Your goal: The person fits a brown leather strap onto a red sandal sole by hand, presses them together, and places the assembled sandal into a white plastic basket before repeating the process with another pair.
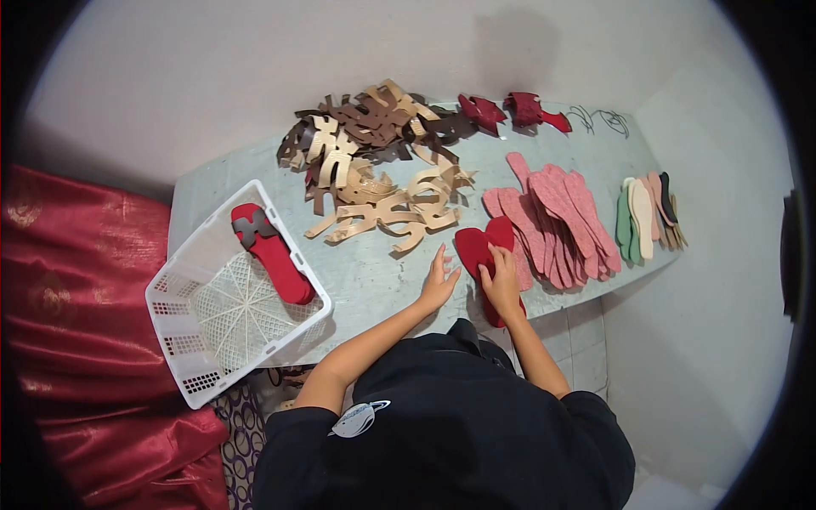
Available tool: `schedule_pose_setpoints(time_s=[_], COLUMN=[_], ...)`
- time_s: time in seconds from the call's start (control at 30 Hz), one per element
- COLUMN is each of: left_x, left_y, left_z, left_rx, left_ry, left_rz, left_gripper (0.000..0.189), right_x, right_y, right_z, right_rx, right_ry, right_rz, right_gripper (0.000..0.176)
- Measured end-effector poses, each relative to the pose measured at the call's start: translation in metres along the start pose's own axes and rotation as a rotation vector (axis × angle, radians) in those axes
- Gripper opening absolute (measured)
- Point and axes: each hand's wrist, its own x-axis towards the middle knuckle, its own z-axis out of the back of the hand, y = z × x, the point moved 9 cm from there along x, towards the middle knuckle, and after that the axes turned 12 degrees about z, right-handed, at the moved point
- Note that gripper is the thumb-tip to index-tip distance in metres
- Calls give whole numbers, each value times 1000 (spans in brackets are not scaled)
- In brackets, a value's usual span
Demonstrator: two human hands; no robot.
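Two red shoe soles (pixel 470 245) lie side by side at the front edge of the table, their wide ends spread apart. My right hand (pixel 503 282) is over them, thumb and fingers curled around one sole; part of the sole is hidden beneath it. Just left of the soles, my left hand (pixel 439 282) hovers with fingers apart and holds nothing. To the right of my right hand lies a fanned stack of pink soles (pixel 561 221). Beyond my left hand are loose tan strap pieces (pixel 382 208).
A white plastic basket (pixel 255 191) at the left holds red slippers (pixel 276 255) with dark straps. Brown strap pieces (pixel 374 123) heap against the wall. Dark red pieces (pixel 523 110) and thin cords (pixel 608 121) lie at the back; green, cream and black soles (pixel 642 217) lie right.
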Motion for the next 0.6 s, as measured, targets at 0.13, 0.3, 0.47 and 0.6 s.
schedule_pose_setpoints(time_s=[0.13,0.3,0.47,0.6], left_x=[-18,-21,-23,-24], left_y=[45,60,65,64], left_z=[-33,-47,-49,-44], left_rx=[-192,-311,-309,-353], left_ry=[410,495,494,454], left_rz=[682,795,808,804], left_gripper=[80,82,84,84], right_x=[-44,-61,-53,-53], right_y=[-30,-42,-30,-33], right_z=[-16,-28,-37,-45], right_rx=[-10,-159,-384,-472], right_ry=[110,180,312,328], right_rz=[-121,-195,-163,-158], right_gripper=[55,71,93,97])
